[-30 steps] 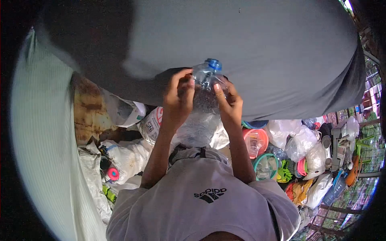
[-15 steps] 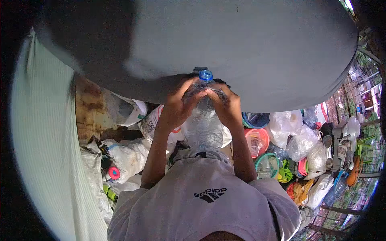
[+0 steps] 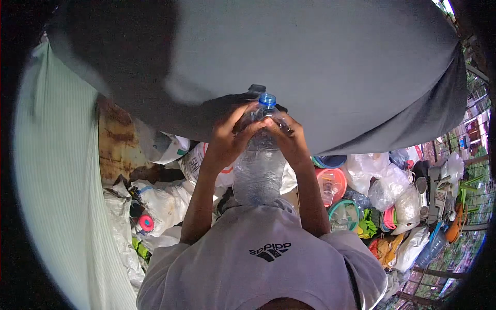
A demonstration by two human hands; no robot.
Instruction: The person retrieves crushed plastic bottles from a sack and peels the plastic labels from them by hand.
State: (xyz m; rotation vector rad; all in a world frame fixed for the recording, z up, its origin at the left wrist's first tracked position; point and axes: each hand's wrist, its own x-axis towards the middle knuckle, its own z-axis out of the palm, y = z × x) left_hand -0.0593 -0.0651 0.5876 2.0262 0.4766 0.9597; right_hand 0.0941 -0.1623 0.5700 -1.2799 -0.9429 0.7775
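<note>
A clear, crinkled plastic bottle (image 3: 257, 178) with a blue neck (image 3: 267, 100) stands upright in front of my chest, its base close to the collar of my grey shirt. My left hand (image 3: 231, 135) wraps the upper part from the left, and my right hand (image 3: 290, 138) grips the same part from the right. Both thumbs nearly meet on the near side, just below the neck. Most of the other fingers are hidden behind the bottle. Grey cloth (image 3: 320, 62) spreads behind the bottle's top, with a shadow on it.
To the right stand a pink-rimmed tub (image 3: 338, 178) and a green-rimmed tub (image 3: 343, 216), near clear plastic bags (image 3: 387, 186). White sacks (image 3: 163, 201) lie at the left beside a pale striped curtain (image 3: 62, 196). Wire mesh (image 3: 473, 206) borders the far right.
The bottle's neck and both thumbs have shifted slightly down and the neck a little right in view. The grey cloth's lower right edge now hangs differently, with a dark fold. Both hands keep their hold.
</note>
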